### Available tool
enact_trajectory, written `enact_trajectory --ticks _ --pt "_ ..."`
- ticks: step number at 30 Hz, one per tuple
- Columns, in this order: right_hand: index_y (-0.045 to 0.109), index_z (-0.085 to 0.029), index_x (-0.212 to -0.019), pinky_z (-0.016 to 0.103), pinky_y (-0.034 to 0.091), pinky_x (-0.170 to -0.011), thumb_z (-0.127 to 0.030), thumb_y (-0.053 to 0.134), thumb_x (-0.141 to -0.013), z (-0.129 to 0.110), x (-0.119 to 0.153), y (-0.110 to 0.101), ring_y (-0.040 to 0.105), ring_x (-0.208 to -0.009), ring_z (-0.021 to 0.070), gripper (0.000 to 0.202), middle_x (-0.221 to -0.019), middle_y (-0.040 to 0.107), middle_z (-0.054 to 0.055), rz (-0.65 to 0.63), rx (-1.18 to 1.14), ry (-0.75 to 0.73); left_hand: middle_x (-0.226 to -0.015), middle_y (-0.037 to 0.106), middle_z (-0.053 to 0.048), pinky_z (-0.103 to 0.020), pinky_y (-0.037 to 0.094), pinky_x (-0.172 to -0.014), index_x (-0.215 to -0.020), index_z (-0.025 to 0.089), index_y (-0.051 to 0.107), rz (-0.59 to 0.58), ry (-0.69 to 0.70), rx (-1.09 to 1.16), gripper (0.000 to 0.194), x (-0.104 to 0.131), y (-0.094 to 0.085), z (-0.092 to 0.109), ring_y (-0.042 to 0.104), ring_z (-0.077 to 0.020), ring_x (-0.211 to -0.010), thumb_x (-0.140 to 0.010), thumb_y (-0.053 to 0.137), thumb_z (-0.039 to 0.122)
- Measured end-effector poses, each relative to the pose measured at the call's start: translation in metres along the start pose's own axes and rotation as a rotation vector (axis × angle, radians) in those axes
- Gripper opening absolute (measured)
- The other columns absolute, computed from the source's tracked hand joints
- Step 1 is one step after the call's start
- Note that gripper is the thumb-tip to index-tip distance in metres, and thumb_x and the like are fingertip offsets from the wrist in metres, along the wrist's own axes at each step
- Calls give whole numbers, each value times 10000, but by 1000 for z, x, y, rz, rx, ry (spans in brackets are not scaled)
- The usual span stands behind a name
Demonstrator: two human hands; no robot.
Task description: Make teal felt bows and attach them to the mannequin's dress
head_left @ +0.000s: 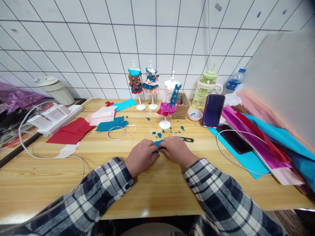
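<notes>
The teal piece (157,143) is in front of you on the tabletop (152,190), between your two hands, mostly hidden by your fingers. Your left hand (142,155) pinches it from one side and your right hand (178,150) from the other, their fingertips nearly meeting over it. Just beyond your right hand lie the snips (188,140), with teal scraps (159,134) scattered around.

Past the scraps you have the front dress form (169,93), upright on its round white base, wearing a pale top, teal ruffles and a magenta and red skirt. Behind it on the right is the box (180,114), open at the top, with red and teal bits showing inside. Next comes the pink bowl (195,118), holding a few small teal bits. Beyond that stands the jug (208,86) under its green lid, something green visible through its clear wall, with the upright phone (213,111) in front. Further right, the bottle (233,82) is capped in blue.

Two more dress forms (151,83) stand at the back. To your far left, the tumbler (57,91) leans under its lid; you cannot see what it holds.
</notes>
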State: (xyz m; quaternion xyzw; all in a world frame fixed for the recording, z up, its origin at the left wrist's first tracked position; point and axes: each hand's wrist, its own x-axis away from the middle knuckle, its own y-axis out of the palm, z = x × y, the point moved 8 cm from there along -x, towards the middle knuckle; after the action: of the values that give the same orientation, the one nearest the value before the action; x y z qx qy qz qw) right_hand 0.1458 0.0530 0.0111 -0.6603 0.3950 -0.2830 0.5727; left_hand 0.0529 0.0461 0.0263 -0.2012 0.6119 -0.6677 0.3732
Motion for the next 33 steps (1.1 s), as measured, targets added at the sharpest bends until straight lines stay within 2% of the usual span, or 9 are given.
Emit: enact_trajectory --ticks 3,7,14,19,23,28,33 --pt "660 -249 -978 280 364 -746 -321 467 -906 1 1 1 575 -900 184 218 -931 657 35 -29 12 29 -840 654 -58 -323 431 -786 -853 197 674 -14 -28 16 159 0 16 -3 574 -197 -842 -860 539 282" --pt "667 -274 -983 279 366 -715 -320 423 -922 2 1 2 597 -877 189 255 -924 667 30 -43 7 51 -811 663 -46 -332 417 -743 -847 210 672 -39 -40 -11 187 0 13 -12 582 -198 -801 -883 504 283" --pt "672 -227 -942 278 366 -721 -291 442 -912 1 -1 3 591 -861 190 241 -885 653 53 -52 15 70 -797 677 -39 -340 411 -732 -900 228 673 -50 -17 -54 205 -1 15 -9 598 -203 -779 -900 482 305" --pt "660 -216 -899 274 360 -720 -276 440 -915 -3 -2 3 574 -866 187 228 -896 634 59 -37 30 44 -813 662 -61 -337 419 -764 -867 208 691 -24 8 -51 230 0 13 -7 584 -200 -818 -901 478 287" --pt "637 -220 -958 273 359 -706 -259 464 -903 -1 -1 4 584 -849 182 186 -884 649 43 -26 7 68 -825 664 -66 -339 428 -778 -875 199 694 -13 21 -32 229 0 11 -5 581 -199 -825 -899 475 266" --pt "660 -212 -908 273 363 -726 -252 442 -915 0 -1 4 585 -863 178 222 -883 644 50 -58 1 80 -834 687 -58 -342 431 -753 -952 215 688 -32 8 -43 222 0 13 -7 595 -205 -806 -899 478 268" --pt "657 -209 -909 269 363 -726 -266 449 -911 -1 0 3 581 -869 176 215 -909 630 57 -45 11 82 -835 666 -72 -343 430 -790 -899 201 702 -24 35 -45 255 -1 11 -5 580 -203 -835 -912 458 274"
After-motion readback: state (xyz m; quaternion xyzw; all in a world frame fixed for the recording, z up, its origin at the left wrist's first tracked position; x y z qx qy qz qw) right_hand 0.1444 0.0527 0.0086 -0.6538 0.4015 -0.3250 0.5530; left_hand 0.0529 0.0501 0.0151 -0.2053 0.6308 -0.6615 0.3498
